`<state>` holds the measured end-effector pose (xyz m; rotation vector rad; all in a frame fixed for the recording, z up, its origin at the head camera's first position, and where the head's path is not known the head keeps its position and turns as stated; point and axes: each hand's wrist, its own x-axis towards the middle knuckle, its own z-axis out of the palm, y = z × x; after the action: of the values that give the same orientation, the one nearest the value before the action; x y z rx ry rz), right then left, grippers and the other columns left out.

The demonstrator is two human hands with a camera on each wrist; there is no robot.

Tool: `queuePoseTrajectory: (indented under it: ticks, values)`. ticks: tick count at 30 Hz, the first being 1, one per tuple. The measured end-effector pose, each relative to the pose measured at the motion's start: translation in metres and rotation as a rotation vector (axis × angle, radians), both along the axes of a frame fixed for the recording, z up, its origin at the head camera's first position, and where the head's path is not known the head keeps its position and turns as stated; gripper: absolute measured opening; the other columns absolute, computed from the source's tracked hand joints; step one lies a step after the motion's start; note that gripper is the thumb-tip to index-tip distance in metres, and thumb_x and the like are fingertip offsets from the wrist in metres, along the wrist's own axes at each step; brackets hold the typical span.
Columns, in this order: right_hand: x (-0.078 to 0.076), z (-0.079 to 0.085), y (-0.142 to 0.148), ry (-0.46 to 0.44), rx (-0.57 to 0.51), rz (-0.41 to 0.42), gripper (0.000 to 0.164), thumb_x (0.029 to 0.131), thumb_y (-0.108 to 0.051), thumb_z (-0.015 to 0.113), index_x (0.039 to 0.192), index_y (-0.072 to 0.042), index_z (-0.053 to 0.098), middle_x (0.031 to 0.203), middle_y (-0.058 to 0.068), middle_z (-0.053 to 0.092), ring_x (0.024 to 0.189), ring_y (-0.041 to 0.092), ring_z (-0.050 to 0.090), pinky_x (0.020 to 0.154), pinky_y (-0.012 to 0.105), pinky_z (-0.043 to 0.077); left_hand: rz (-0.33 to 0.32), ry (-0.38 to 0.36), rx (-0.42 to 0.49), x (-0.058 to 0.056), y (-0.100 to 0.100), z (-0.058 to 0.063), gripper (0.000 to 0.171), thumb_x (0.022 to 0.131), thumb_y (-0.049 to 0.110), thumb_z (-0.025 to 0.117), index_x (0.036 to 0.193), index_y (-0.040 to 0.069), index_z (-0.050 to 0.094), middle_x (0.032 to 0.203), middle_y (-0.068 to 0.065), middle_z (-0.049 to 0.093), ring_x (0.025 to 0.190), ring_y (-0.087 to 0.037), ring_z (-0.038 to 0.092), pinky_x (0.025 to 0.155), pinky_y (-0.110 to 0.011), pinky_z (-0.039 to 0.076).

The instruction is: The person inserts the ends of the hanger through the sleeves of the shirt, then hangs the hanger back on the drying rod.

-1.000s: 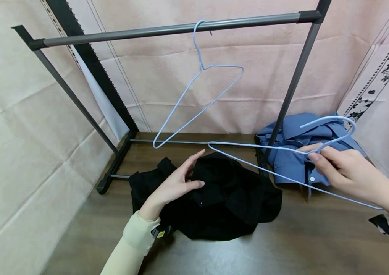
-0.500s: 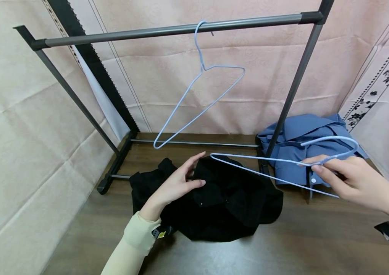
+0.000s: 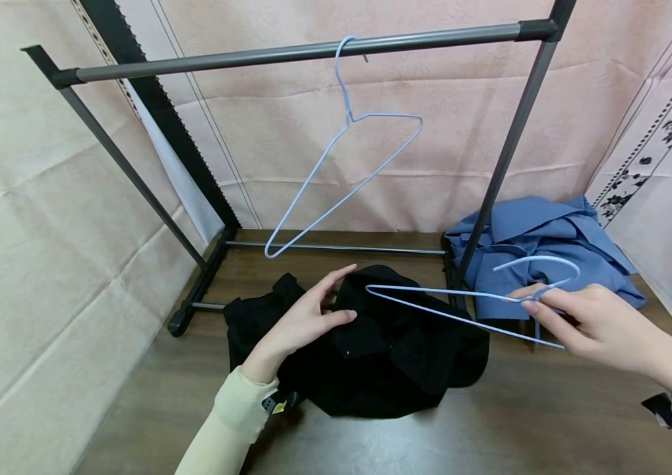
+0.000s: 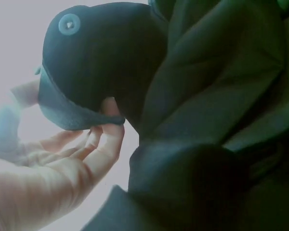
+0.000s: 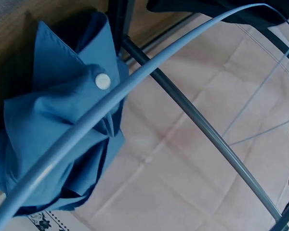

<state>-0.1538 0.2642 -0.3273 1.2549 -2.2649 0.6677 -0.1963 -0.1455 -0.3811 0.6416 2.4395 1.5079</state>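
A black shirt (image 3: 395,376) lies bunched on the wooden floor. At its collar, my left hand (image 3: 306,320) holds the fabric between thumb and fingers. The left wrist view shows the fingertips (image 4: 110,106) over the edge of the buttoned collar (image 4: 106,53). My right hand (image 3: 597,323) pinches a light-blue wire hanger (image 3: 448,291) just below its hook. The hanger's far end reaches left over the shirt, close to the collar, with its hook turned up above my right hand. In the right wrist view, the hanger wire (image 5: 149,67) curves across the picture.
A dark metal clothes rack (image 3: 223,61) stands behind the shirt, with a second light-blue hanger (image 3: 348,113) on its rail. Blue folded clothing (image 3: 543,224) with a white button (image 5: 102,81) lies by the rack's right leg. Pale fabric walls (image 3: 62,231) enclose the sides and back.
My right hand has come down with the hanger, whose hook has shifted left and whose far end now overlaps the black shirt. My left hand has stayed in place at the collar.
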Motion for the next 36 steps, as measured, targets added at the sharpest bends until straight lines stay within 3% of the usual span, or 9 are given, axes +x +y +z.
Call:
queuePoseTrajectory:
  ticks: [2, 11, 15, 19, 23, 29, 36]
  values:
    - [-0.001, -0.004, -0.001, 0.013, -0.011, 0.003, 0.022, 0.105, -0.018, 0.056, 0.084, -0.025, 0.060, 0.090, -0.015, 0.064, 0.055, -0.016, 0.018, 0.045, 0.007, 0.021, -0.006, 0.013, -0.006, 0.002, 0.001, 0.002, 0.072, 0.095, 0.020, 0.070, 0.156, 0.032, 0.035, 0.149, -0.010, 0.044, 0.121, -0.028, 0.050, 0.096, -0.047, 0.046]
    - [-0.004, -0.012, -0.008, 0.057, 0.039, -0.072, 0.029, 0.109, -0.039, 0.042, 0.097, -0.024, 0.064, 0.071, -0.025, 0.042, 0.050, -0.014, 0.022, 0.046, 0.008, 0.021, -0.025, 0.086, -0.040, 0.009, 0.004, 0.006, 0.072, 0.096, 0.022, 0.070, 0.157, 0.031, 0.033, 0.142, -0.009, 0.049, 0.106, -0.023, 0.054, 0.084, -0.038, 0.048]
    - [-0.004, -0.014, -0.014, 0.096, 0.024, -0.094, 0.037, 0.110, -0.042, 0.037, 0.099, -0.021, 0.065, 0.076, -0.021, 0.054, 0.049, -0.013, 0.018, 0.045, 0.008, 0.019, -0.030, 0.109, -0.047, 0.012, 0.006, 0.007, 0.072, 0.096, 0.023, 0.070, 0.157, 0.030, 0.033, 0.139, -0.009, 0.051, 0.099, -0.021, 0.054, 0.080, -0.037, 0.047]
    - [-0.005, -0.015, -0.017, 0.154, 0.011, -0.120, 0.042, 0.110, -0.045, 0.033, 0.085, -0.020, 0.057, 0.086, -0.014, 0.064, 0.049, -0.012, 0.017, 0.044, 0.009, 0.018, -0.032, 0.132, -0.057, 0.013, 0.009, 0.009, 0.072, 0.096, 0.024, 0.070, 0.158, 0.029, 0.033, 0.138, -0.009, 0.052, 0.096, -0.021, 0.054, 0.077, -0.036, 0.046]
    - [-0.006, -0.020, -0.018, 0.173, -0.006, -0.141, 0.043, 0.110, -0.045, 0.033, 0.080, -0.020, 0.053, 0.087, -0.010, 0.067, 0.050, -0.011, 0.020, 0.044, 0.011, 0.018, -0.033, 0.136, -0.056, 0.015, 0.011, 0.010, 0.071, 0.096, 0.024, 0.070, 0.158, 0.028, 0.033, 0.139, -0.009, 0.052, 0.098, -0.021, 0.056, 0.078, -0.037, 0.046]
    - [-0.005, -0.026, -0.023, 0.156, -0.039, -0.173, 0.047, 0.110, -0.045, 0.033, 0.087, -0.016, 0.062, 0.092, 0.001, 0.074, 0.050, -0.009, 0.021, 0.043, 0.013, 0.021, -0.037, 0.140, -0.050, 0.017, 0.018, 0.010, 0.071, 0.097, 0.026, 0.070, 0.157, 0.031, 0.033, 0.142, -0.010, 0.051, 0.109, -0.022, 0.058, 0.083, -0.037, 0.048]
    - [-0.004, -0.032, -0.029, 0.091, -0.084, -0.168, 0.040, 0.110, -0.041, 0.040, 0.097, -0.015, 0.068, 0.076, -0.012, 0.062, 0.050, -0.011, 0.025, 0.045, 0.010, 0.024, -0.055, 0.146, -0.002, 0.020, 0.023, 0.011, 0.073, 0.097, 0.019, 0.069, 0.158, 0.027, 0.031, 0.145, -0.010, 0.047, 0.122, -0.023, 0.055, 0.099, -0.044, 0.047]
